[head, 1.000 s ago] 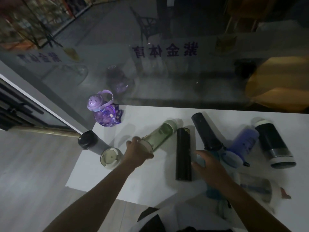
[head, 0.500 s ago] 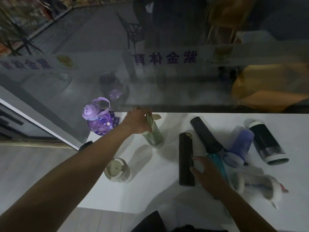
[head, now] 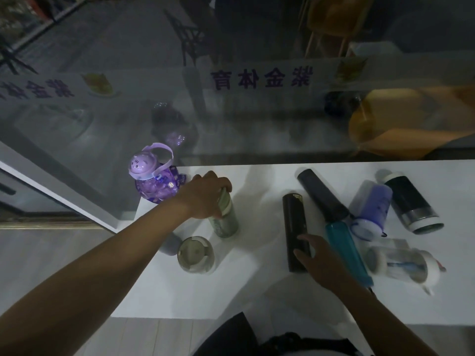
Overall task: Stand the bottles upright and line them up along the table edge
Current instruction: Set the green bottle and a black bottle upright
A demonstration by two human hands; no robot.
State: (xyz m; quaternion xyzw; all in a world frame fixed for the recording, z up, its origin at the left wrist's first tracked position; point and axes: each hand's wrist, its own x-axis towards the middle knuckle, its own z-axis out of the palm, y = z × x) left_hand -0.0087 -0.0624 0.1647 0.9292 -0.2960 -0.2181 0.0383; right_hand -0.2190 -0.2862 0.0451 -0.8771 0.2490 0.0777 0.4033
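Note:
My left hand [head: 205, 194] grips the top of a green see-through bottle [head: 226, 222], which stands upright on the white table [head: 257, 291] near its left edge. A purple bottle [head: 154, 183] with a cat lid stands at the far left corner. A pale-lidded bottle [head: 196, 254] stands nearer me, a grey one [head: 169, 244] beside it, partly hidden by my arm. My right hand [head: 316, 255] rests with spread fingers on a black bottle [head: 295, 222] lying flat. A black-and-teal bottle [head: 334, 222], a blue one [head: 370, 209], a black-and-silver one [head: 411, 201] and a clear one [head: 403, 263] lie at right.
A glass wall [head: 257, 111] with printed characters runs along the table's far edge. The table's left edge drops to a pale wood floor [head: 51, 253]. A dark garment [head: 231, 337] shows at the near edge below me.
My left hand lifted the green bottle from lying flat, carried it toward the far left and set it upright. My right hand moved slightly onto the black bottle.

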